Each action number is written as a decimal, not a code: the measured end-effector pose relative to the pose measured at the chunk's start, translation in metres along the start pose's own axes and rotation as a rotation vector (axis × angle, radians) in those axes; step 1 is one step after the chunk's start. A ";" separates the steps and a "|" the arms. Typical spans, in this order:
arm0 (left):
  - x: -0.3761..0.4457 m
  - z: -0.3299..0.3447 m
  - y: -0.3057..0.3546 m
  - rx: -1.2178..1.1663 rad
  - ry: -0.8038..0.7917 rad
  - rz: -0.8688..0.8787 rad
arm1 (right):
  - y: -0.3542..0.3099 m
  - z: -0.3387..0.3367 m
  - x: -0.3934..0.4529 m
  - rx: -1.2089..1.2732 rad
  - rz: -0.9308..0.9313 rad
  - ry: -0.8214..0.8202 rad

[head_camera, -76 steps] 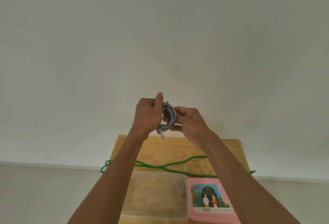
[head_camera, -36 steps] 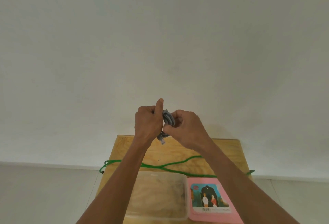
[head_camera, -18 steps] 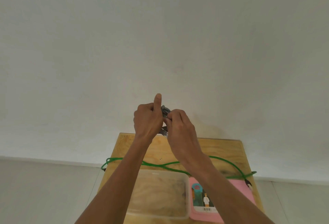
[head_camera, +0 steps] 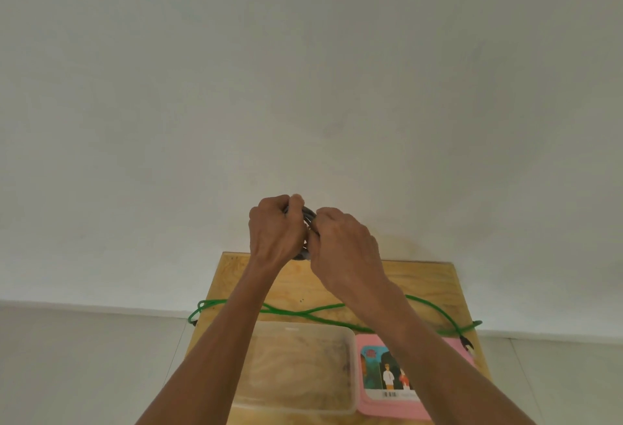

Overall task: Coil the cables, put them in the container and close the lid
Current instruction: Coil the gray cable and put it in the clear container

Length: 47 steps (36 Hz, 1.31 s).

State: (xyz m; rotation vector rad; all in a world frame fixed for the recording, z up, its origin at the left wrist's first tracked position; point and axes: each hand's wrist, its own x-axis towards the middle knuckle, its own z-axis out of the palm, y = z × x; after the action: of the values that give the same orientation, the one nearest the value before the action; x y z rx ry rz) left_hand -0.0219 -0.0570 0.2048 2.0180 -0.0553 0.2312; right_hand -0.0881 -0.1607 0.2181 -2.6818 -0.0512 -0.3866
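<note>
The left hand [head_camera: 274, 227] was closed in a fist around a small grey cable [head_camera: 308, 219], thumb pressed over the top of the bundle, apparently so the loops could not spring open. The right hand [head_camera: 344, 249] was pinched shut on the same coil from its 3 o'clock side, fingers curled inward against the left knuckles; it looked like the tucking or tightening of the last turn, though the exact finger work was hidden between the two hands. A pale connector end poked out below the coil at about 6 o'clock.

Both hands were held up above the far edge of the wooden table [head_camera: 421, 276], probably to keep the loose end clear of the surface while winding.

Below the hands, toward 6 o'clock, a green cable [head_camera: 303, 313] lay uncoiled across the table, looping off the edge at 9 o'clock and running to a dark plug near the 3 o'clock edge. It seemed left for a later turn.

Nearer the person, the clear container [head_camera: 350, 370] sat open and appeared empty, placed within easy reach for dropping the coil straight down. The pink lid [head_camera: 371, 404] lay flat just beside it at 3 o'clock, printed side up, ready to be set on once both cables were in. The green cable's plug end rested on or over the lid's far corner.
</note>
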 end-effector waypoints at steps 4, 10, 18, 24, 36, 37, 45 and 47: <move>-0.002 0.004 0.003 -0.030 -0.001 0.012 | 0.001 -0.003 -0.002 -0.043 0.031 -0.025; -0.003 0.010 0.005 -0.026 0.014 0.069 | 0.008 -0.002 -0.004 0.035 0.058 0.028; 0.001 0.000 -0.008 0.104 -0.047 0.179 | 0.020 -0.008 -0.003 0.153 0.004 0.008; -0.006 -0.003 -0.018 0.022 -0.084 0.069 | 0.023 0.020 -0.010 0.551 0.007 0.092; -0.021 -0.020 -0.047 -0.211 -0.202 -0.065 | 0.010 0.065 -0.028 0.624 0.010 0.412; -0.023 -0.022 -0.049 -0.240 -0.203 -0.082 | 0.007 0.070 -0.030 0.639 0.040 0.421; -0.036 -0.043 -0.091 -0.246 -0.220 -0.150 | -0.016 0.110 -0.046 0.660 0.177 0.371; -0.039 -0.047 -0.105 -0.211 -0.231 -0.168 | -0.020 0.122 -0.051 0.657 0.214 0.358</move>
State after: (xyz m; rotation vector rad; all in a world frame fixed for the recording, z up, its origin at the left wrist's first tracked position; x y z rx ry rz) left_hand -0.0516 0.0292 0.1242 1.8191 -0.0533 -0.1113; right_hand -0.1069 -0.0900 0.1065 -1.9214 0.1831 -0.6441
